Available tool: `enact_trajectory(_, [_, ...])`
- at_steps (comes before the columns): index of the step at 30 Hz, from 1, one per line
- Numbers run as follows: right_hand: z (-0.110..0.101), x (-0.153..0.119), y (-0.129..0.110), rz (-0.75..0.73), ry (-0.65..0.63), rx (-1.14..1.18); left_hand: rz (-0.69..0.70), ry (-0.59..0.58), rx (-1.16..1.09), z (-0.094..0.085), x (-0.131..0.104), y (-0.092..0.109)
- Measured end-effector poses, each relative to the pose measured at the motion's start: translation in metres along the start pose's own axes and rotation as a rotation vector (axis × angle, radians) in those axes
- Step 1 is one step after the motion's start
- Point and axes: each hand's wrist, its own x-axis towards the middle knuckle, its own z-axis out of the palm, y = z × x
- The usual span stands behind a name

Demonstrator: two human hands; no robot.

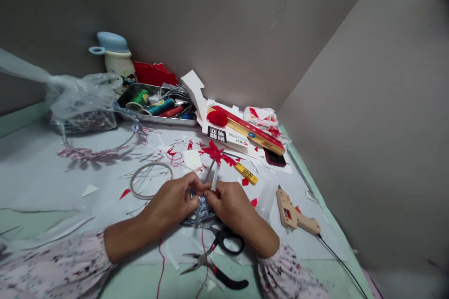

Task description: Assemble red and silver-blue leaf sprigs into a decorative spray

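My left hand (175, 197) and my right hand (228, 203) meet at the middle of the table, both with fingers closed in a pinch. From between my right fingertips a thin white strip (214, 178) sticks up, with a greyish length beside it. What my left fingertips pinch is partly hidden. Right below the fingers lies a silver-grey shiny bundle (200, 210), partly covered by the hands. Black-handled scissors (229, 241) rest just under my right hand. Nearer to me are pliers (220, 274) with black and red handles, and red thread (162, 266).
A glue gun (294, 215) with a cord lies right. Left are a wire ring (132, 189), a headband (94, 152) and a plastic bag (80, 98). At the back stand a metal tray (157, 120) of thread spools, a bottle (117, 60) and boxes (249, 131). Red scraps (215, 152) litter the table.
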Motion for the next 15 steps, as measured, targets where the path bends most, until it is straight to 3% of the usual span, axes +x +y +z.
enact_trajectory(9, [0.0027,0.0013,0.0081,-0.031,0.028,-0.004,0.287,0.163,0.243,0.0071,-0.0029,-0.0028])
enact_trajectory(15, [0.0022,0.0022,0.0065,-0.025,0.022,-0.015,0.363,0.214,0.246,0.0076,-0.0027,-0.0043])
